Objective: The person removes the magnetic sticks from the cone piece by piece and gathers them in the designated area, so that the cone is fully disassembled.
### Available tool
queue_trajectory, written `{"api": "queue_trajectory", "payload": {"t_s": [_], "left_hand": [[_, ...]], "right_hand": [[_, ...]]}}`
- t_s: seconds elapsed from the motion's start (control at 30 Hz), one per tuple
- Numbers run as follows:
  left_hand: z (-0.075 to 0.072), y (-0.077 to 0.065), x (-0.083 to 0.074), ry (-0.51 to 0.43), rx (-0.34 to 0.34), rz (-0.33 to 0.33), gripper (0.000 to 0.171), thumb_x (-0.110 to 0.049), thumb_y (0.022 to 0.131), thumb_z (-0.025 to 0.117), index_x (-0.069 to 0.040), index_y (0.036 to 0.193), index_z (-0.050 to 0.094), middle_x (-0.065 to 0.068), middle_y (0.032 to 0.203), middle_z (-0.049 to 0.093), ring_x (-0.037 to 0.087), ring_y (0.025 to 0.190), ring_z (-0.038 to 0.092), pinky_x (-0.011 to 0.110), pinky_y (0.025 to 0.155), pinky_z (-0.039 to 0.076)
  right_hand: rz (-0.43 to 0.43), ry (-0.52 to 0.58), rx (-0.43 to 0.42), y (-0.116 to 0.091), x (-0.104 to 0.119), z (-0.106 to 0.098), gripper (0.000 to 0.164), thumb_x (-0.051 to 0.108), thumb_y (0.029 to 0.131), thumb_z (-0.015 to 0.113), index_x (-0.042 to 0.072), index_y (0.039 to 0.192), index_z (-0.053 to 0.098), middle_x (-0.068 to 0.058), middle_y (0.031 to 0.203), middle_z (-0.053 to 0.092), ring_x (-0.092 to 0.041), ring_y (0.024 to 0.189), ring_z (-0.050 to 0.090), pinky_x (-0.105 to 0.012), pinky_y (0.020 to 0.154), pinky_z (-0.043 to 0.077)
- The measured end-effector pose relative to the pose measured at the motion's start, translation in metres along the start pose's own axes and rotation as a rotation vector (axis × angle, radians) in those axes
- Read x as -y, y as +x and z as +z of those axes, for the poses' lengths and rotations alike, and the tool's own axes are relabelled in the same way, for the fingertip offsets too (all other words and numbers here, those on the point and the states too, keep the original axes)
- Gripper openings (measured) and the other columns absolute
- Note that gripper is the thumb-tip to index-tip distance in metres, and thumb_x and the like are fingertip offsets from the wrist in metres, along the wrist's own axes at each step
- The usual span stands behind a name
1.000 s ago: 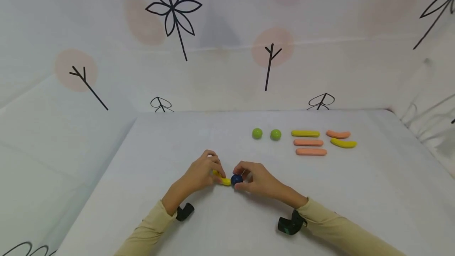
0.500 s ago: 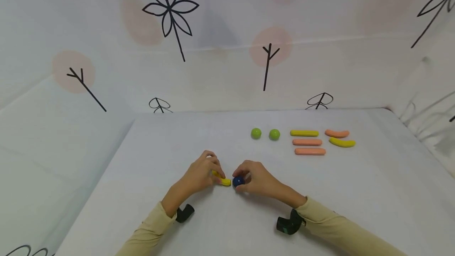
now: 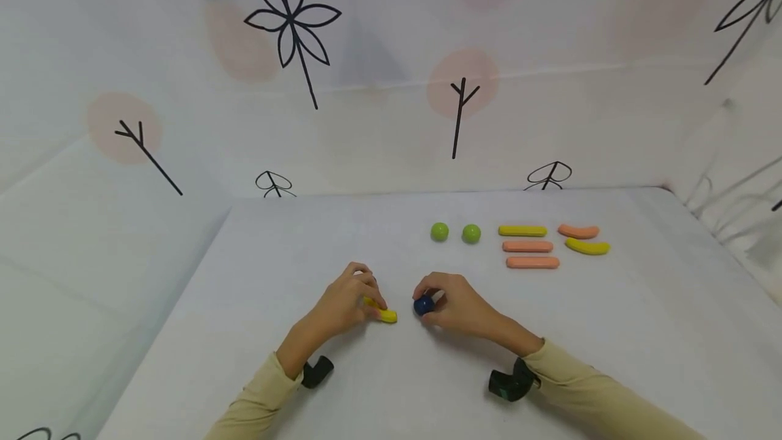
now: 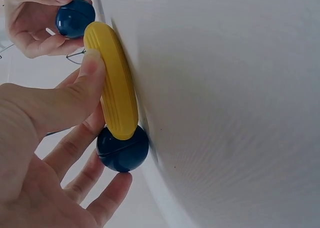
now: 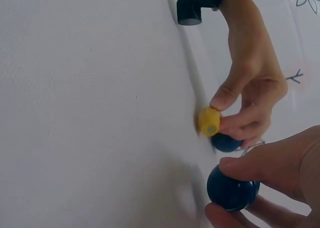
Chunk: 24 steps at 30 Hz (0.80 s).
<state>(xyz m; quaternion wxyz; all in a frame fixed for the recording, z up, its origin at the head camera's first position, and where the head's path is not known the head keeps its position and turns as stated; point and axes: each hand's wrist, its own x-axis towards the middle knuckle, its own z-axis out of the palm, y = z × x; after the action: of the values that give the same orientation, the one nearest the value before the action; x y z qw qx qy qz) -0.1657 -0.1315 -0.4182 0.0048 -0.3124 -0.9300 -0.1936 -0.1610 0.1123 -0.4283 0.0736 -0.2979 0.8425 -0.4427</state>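
Observation:
My left hand (image 3: 347, 299) pinches a yellow, slightly curved rod (image 4: 119, 83) between thumb and fingers, low over the white table. At the rod's far end sits a dark blue ball (image 4: 122, 149), touching it, with my other left fingers around it; the head view hides this ball behind the hand. The rod's near end (image 5: 209, 122) shows a small grey disc in the right wrist view. To the right, my right hand (image 3: 459, 303) holds a second dark blue ball (image 3: 424, 305) by thumb and fingertips. A gap separates this ball from the rod.
Two green balls (image 3: 439, 231) lie farther back on the table (image 3: 293, 243). To their right are straight yellow (image 3: 522, 231) and orange rods (image 3: 533, 263), plus a curved orange rod (image 3: 578, 231) and a curved yellow one (image 3: 588, 246). A patterned cloth (image 3: 379, 134) rises behind.
The right hand has drawn its blue ball rightward, from against the yellow rod's end to a clear gap. My left hand stays nearly in place with the rod.

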Motion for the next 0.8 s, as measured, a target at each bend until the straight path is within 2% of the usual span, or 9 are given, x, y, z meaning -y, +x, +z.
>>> {"api": "queue_trajectory", "payload": {"t_s": [0.33,0.63,0.8], "left_hand": [[0.001,-0.002,0.001,0.000,-0.020,-0.001,0.010,-0.015,0.074,0.081,-0.020,0.082,0.077,-0.008,0.092,0.061,0.022,0.116,0.043,0.041,0.089,0.047],[0.002,-0.003,0.002,-0.010,-0.025,0.011,0.011,-0.013,0.073,0.081,-0.019,0.082,0.077,-0.007,0.091,0.060,0.023,0.116,0.043,0.041,0.088,0.047],[0.002,-0.003,0.002,-0.016,-0.033,0.019,0.011,-0.013,0.073,0.081,-0.018,0.081,0.077,-0.007,0.091,0.060,0.023,0.116,0.043,0.040,0.089,0.047]], "right_hand": [[0.036,-0.015,-0.080,-0.011,-0.012,-0.023,0.031,-0.002,0.074,0.076,0.003,0.103,0.066,-0.002,0.103,0.061,-0.021,0.096,0.059,-0.027,0.075,0.053],[0.101,-0.012,-0.165,-0.018,-0.028,-0.045,0.035,0.000,0.072,0.079,0.006,0.103,0.065,-0.003,0.102,0.062,-0.022,0.096,0.060,-0.027,0.075,0.053],[0.120,-0.022,-0.198,-0.020,-0.038,-0.056,0.034,-0.001,0.074,0.077,0.002,0.105,0.065,-0.008,0.103,0.060,-0.025,0.096,0.060,-0.029,0.076,0.053]]}}
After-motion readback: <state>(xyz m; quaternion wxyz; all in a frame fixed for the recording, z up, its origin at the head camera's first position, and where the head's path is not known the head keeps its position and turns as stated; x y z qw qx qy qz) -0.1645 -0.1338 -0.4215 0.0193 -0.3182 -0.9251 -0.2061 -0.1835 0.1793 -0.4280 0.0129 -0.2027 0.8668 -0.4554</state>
